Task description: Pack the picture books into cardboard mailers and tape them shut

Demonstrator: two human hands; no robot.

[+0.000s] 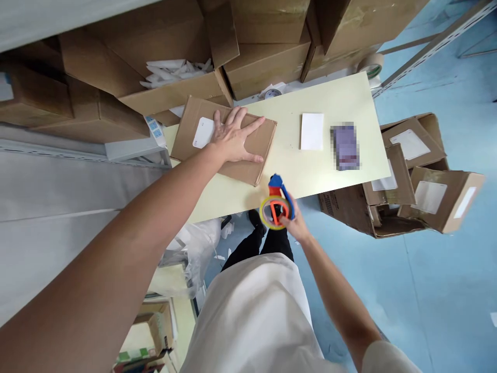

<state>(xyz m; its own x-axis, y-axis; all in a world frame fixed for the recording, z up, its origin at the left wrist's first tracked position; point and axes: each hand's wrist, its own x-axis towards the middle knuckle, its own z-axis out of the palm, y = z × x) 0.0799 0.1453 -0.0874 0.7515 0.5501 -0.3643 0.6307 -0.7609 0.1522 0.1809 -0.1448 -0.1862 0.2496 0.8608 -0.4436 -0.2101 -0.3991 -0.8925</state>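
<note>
At the left, an open carton [176,94] is holding white packets [176,72]. The left hand [232,139] is resting flat, its grip spread open, on a labelled cardboard box [237,170] that is lying on the counter [287,140]. At the near edge, a tape dispenser [275,190] is sitting in the right hand's [294,223] closed grip. Farther right, a white rectangular card [311,131] and a blurred purple item [345,146] are lying; beyond, labelled boxes [446,199] are filling a floor carton [341,210].

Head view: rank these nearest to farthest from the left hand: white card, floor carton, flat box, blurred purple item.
1. Flat box: under the left hand.
2. White card: right of it.
3. Blurred purple item: farther right.
4. Floor carton: far right, beside the table.
</note>
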